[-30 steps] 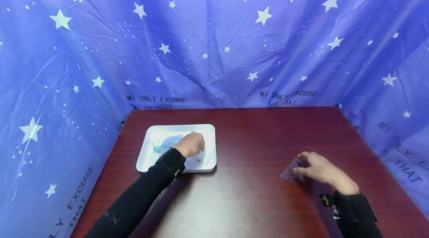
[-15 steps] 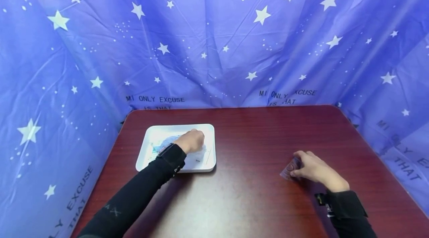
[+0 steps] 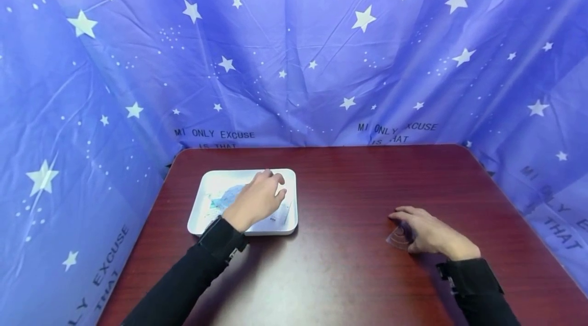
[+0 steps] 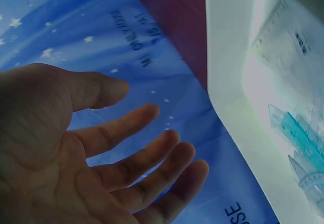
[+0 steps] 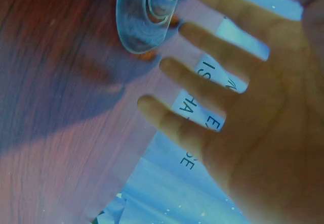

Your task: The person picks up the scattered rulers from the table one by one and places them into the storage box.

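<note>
My left hand (image 3: 257, 198) is over the white tray (image 3: 196, 214), its fingers apart and loosely bent with nothing between them in the left wrist view. A clear plastic piece with a printed scale (image 4: 271, 37), a teal ruler (image 4: 304, 133) and a clear protractor (image 4: 311, 186) lie in the tray. To the right, my right hand (image 3: 432, 234) is spread beside a clear protractor (image 3: 398, 237) with curved cutouts on the table. In the right wrist view the protractor (image 5: 144, 19) is close to the outstretched fingertips; whether they touch it I cannot tell.
The dark red wooden table (image 3: 340, 183) holds the tray at its left and the protractor at its right. A blue curtain with white stars (image 3: 294, 60) hangs behind and along both sides.
My left hand has uncurled from a fist over the tray. My right fingers, earlier gripping the upright protractor, have spread, and it now lies lower.
</note>
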### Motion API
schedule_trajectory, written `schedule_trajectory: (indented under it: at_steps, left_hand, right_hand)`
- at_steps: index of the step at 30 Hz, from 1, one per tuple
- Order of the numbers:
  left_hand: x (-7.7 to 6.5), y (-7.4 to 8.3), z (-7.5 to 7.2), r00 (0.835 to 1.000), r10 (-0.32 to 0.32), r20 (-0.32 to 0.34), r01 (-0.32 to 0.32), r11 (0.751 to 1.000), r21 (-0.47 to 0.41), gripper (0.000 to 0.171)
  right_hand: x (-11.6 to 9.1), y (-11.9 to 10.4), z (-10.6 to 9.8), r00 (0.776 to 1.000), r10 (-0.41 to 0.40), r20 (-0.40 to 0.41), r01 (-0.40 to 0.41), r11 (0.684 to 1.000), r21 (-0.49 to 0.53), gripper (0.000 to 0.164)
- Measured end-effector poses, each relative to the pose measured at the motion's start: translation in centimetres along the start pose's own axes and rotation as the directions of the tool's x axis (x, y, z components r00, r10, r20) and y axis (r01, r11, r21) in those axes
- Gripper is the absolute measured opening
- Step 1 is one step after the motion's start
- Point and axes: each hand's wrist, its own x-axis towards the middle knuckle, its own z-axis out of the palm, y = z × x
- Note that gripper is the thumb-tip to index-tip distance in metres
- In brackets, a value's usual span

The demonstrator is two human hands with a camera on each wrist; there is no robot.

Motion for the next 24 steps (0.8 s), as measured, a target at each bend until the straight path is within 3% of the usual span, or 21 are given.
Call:
schedule_trajectory:
  at_steps: [4,10,16,24]
  left_hand:
    - [-1.7,0.3,-0.1,0.997,0.02,-0.076,-0.021,1.0,-0.012,0.029]
    - [-4.0,1.0,0.1,0.988,0.017,-0.154,-0.026,0.998,-0.06,0.026]
    - [-5.4,1.3,1.3,0.984,0.026,-0.176,-0.046,0.993,-0.106,0.023]
    - [-5.9,1.5,2.3,0.985,0.011,-0.17,-0.036,0.988,-0.148,0.02]
  right_hand:
    - [0.2,0.2,0.1,1.0,-0.002,0.02,0.002,0.999,0.032,0.071]
    - [0.8,-0.1,0.5,0.998,0.017,-0.054,-0.017,1.0,0.011,0.043]
    - [1.5,-0.1,0.8,0.995,0.036,-0.094,-0.039,0.999,-0.033,0.043]
    - [2.6,0.3,1.1,0.991,0.058,-0.118,-0.065,0.997,-0.051,0.049]
